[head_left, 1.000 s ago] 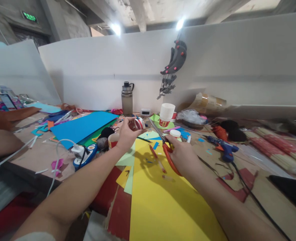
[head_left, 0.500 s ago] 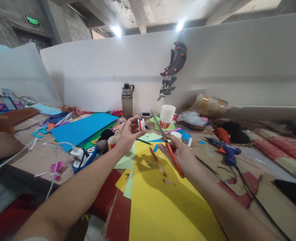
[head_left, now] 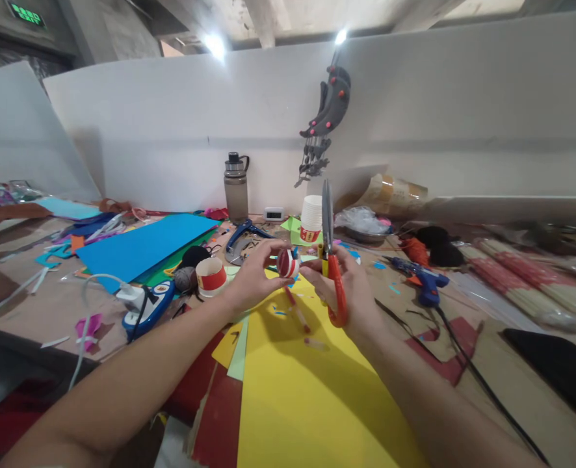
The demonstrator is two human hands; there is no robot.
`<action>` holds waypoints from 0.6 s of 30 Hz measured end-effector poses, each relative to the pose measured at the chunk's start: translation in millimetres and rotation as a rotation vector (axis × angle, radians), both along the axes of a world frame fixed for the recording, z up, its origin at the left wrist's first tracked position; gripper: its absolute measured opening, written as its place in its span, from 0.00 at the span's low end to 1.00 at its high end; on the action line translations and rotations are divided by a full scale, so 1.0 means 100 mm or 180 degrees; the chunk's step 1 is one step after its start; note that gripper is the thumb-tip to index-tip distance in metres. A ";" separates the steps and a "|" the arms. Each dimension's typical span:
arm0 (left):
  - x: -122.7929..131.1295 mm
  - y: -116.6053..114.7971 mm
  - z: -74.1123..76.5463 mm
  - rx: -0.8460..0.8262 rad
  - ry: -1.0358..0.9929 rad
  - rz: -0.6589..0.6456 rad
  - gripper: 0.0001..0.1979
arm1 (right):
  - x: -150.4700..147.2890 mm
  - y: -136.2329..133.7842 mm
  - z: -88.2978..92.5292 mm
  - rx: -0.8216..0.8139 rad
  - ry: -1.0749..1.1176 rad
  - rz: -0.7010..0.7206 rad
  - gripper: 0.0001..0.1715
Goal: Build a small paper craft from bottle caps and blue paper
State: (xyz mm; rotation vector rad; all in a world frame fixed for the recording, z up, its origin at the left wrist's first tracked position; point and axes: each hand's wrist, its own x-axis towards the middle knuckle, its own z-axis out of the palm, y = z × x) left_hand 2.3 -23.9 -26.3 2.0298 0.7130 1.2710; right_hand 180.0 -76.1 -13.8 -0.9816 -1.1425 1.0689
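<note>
My left hand (head_left: 256, 276) pinches a small round red-and-white striped piece (head_left: 288, 262) between thumb and fingers, above a large yellow sheet (head_left: 317, 403). A bit of blue shows at the piece's top edge; what it is made of I cannot tell. My right hand (head_left: 353, 292) is closed round scissors (head_left: 335, 286) with orange-red handles, blades pointing up. Its thumb and fingertips come close to the striped piece; whether they touch it is unclear. Something yellow shows beside the scissors' handle. Below the hands, a red pen (head_left: 298, 311) and small blue scraps lie on the yellow sheet.
To the left are a red-and-white paper cup (head_left: 211, 276), a blue sheet (head_left: 146, 250) and a power strip (head_left: 149, 312) with a white plug. A cup stack (head_left: 311, 221) and bottle (head_left: 236, 188) stand behind. A blue glue gun (head_left: 427, 283) trails its cord at right.
Both hands have drawn together, and the striped piece has turned to show another side. The scissors have swung more upright. The view has shifted slightly right.
</note>
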 end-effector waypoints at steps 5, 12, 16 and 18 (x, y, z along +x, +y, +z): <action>0.01 -0.04 0.00 0.0083 0.0097 -0.0011 0.27 | 0.00 0.02 -0.04 0.0019 0.0006 -0.0016 0.35; 0.04 -0.07 0.02 -0.0483 -0.0220 -0.0292 0.28 | 0.00 0.02 0.03 -0.0121 0.0382 0.0095 0.31; 0.01 0.02 0.00 -0.0962 -0.0642 -0.0437 0.30 | 0.04 0.02 0.03 -0.0051 0.0369 0.0040 0.30; 0.00 0.04 0.00 -0.1072 -0.0832 -0.0539 0.31 | 0.05 0.01 0.01 -0.0032 0.0255 0.0001 0.29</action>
